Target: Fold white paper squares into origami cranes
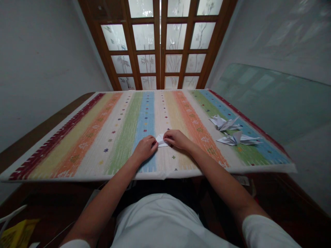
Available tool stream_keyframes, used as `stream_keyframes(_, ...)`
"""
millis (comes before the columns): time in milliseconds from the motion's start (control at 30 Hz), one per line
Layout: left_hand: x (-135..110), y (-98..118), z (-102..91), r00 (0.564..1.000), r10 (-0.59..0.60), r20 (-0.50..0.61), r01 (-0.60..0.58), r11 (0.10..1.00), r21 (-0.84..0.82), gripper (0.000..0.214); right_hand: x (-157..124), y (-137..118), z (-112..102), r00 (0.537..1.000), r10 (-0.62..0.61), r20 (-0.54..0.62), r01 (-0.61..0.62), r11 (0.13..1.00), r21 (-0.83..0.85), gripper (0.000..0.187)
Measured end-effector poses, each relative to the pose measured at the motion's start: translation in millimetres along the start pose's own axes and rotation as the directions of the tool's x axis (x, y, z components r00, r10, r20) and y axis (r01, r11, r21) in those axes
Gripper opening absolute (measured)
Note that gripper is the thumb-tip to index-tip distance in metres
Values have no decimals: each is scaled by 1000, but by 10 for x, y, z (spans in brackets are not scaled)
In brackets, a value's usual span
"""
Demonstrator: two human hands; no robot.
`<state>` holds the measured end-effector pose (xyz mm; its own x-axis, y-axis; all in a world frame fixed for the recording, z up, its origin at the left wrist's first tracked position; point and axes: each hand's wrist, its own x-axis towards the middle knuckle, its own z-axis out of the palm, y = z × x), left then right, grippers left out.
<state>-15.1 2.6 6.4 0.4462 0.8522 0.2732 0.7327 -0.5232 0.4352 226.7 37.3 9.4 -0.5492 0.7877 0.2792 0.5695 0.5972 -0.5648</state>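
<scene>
A small folded piece of white paper [160, 140] lies on the striped cloth [116, 124] near the table's front middle. My left hand [144, 148] has its fingers curled and pressed on the paper's left edge. My right hand [177, 138] pinches the paper's right side from above. Most of the paper is hidden under my fingers, so its folded shape is unclear.
Two finished white paper cranes [224, 123] [238, 138] sit on the cloth at the right. A glass sheet [271, 100] leans on the right wall. Wooden doors with frosted panes [160, 44] stand behind the table. A yellow item [15, 232] lies at lower left.
</scene>
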Motion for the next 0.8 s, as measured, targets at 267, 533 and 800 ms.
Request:
stream_keyframes(267, 8, 2, 13, 997, -58, -47, 57, 998, -29, 18, 24, 42, 44, 997, -70, -17, 70, 998, -11, 17)
stream_keyframes(533, 14, -25, 7, 995, -71, -66, 70, 997, -28, 9, 27, -11, 25, 995, -72, 68, 75, 996, -47, 15)
stream_keyframes(800, 7, -15, 7, 995, -91, -50, 91, 996, -3, 10, -2, -53, -21, 998, -51, 43, 53, 998, -44, 16)
